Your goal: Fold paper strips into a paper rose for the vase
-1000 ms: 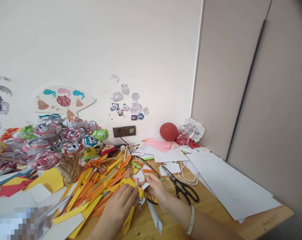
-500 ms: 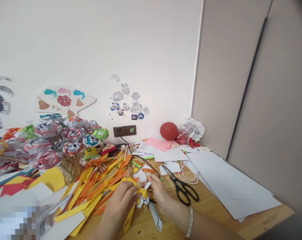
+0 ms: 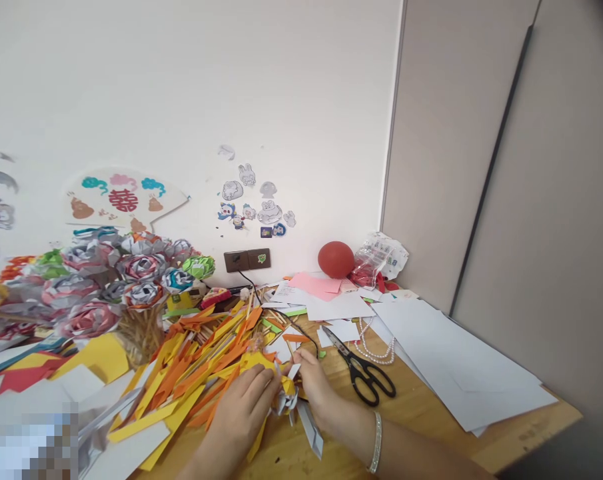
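Apparently, shaping or folding is in hand: just left of the scissors (image 3: pixel 358 373), the left hand (image 3: pixel 254 393) curls over the paper piece (image 3: pixel 288 385) and the right hand (image 3: pixel 314 383) pinches its edge (exact finger contact is hidden). The next move likely calls for a steady hold and small turns. Strips (image 3: pixel 181 380) crowd farther left of the scissors; rightward, some tabletop (image 3: pixel 421 405) shows before the sheets (image 3: pixel 461 367).

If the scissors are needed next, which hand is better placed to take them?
Probably the right hand: the scissors lie just to its right, apparently a short reach. The left hand is farther off, across the yellow-and-white folded paper.
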`<control>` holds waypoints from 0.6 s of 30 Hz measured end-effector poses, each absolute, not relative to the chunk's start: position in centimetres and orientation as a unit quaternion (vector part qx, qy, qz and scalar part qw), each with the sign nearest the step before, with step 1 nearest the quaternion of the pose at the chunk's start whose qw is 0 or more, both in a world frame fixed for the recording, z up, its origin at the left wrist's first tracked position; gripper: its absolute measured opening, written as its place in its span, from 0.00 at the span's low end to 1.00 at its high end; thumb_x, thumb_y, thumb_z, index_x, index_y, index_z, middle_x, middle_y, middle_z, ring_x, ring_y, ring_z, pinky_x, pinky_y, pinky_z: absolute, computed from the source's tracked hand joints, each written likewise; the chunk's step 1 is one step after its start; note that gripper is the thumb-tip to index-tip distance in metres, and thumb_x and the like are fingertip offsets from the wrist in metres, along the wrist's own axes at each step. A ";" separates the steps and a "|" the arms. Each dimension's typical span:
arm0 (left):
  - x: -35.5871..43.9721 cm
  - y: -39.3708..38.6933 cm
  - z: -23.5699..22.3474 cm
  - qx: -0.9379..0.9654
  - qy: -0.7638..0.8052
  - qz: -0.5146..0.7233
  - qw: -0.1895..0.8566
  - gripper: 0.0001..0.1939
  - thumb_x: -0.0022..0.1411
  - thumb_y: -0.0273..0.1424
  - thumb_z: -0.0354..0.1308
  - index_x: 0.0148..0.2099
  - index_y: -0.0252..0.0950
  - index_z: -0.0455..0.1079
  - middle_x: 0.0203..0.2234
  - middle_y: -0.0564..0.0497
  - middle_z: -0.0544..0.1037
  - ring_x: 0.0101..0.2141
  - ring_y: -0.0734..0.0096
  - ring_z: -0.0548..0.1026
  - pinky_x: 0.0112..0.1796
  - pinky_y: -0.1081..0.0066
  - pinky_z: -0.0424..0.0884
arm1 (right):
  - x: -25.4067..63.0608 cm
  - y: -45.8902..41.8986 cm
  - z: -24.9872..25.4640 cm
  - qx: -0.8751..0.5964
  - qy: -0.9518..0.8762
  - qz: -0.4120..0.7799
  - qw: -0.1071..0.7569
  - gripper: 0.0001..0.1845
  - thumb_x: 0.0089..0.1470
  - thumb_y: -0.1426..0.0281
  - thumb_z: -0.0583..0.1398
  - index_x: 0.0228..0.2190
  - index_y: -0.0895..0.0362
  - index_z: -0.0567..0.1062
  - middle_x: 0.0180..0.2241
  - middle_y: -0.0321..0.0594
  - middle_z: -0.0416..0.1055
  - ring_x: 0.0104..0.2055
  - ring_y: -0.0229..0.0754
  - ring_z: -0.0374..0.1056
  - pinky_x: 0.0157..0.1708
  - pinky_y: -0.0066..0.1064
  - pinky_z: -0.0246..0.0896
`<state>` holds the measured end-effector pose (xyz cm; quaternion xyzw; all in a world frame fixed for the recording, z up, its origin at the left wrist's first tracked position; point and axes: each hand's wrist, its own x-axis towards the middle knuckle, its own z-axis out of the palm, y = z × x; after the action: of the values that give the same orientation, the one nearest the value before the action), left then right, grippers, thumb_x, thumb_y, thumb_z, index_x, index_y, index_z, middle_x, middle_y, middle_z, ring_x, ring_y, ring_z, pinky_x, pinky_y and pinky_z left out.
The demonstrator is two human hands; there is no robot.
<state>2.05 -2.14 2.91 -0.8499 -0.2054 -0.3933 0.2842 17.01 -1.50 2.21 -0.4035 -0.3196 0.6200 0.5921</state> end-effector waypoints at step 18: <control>2.4 -2.5 1.7 -0.876 -0.357 -0.323 -0.022 0.21 0.52 0.34 0.62 0.50 0.45 0.67 0.54 0.40 0.65 0.49 0.51 0.71 0.43 0.56 0.73 | 17.8 -0.3 1.9 -0.440 -0.423 0.580 0.540 0.05 0.43 0.69 0.55 0.20 0.55 0.63 0.16 0.28 0.57 0.18 0.35 0.53 0.19 0.26 0.49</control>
<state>2.37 -2.49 1.67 -0.8762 -0.3573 -0.3226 -0.0223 17.75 -0.33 1.90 -0.4395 -0.4227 0.5799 0.5402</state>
